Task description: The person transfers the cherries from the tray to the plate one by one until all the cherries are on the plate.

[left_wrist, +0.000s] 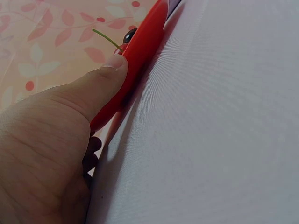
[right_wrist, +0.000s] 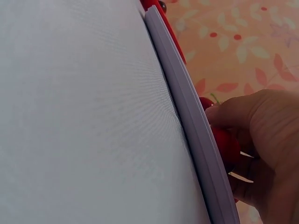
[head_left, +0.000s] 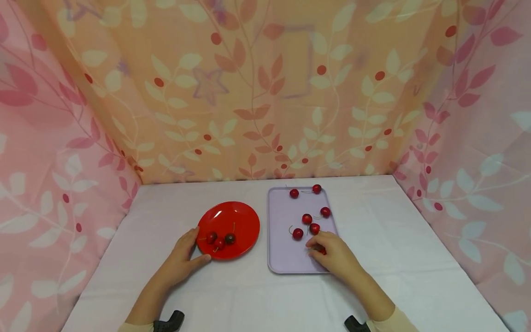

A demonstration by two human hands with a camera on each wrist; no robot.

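- Cherry (right_wrist: 227,145) under the right hand (head_left: 334,256) lies on the lavender tray (head_left: 286,258), near its front right corner; in the head view only a sliver of red shows beneath the fingers.
- Right hand's fingers curl over this cherry and pinch it, as the right wrist view shows, with the thumb tip close against the fruit just inside the tray's rim.
- Six more loose cherries (head_left: 307,219) lie on the tray: two near the far edge, four clustered in the middle just beyond the right hand's fingertips, some with thin green stems.
- Left hand (head_left: 182,259) rests on the white tablecloth (head_left: 415,258) at the front left edge of the red plate (head_left: 244,219); the thumb presses against the rim and the fingers wrap along the plate's side, so it grips the plate.
- Three cherries on the plate (head_left: 219,240) sit close together in its front half, one darker than the other two.
- Plate and tray stand side by side, just apart, the plate to the left.
- Leaf-patterned curtain (head_left: 265,92) in pink and orange closes the table on three sides.
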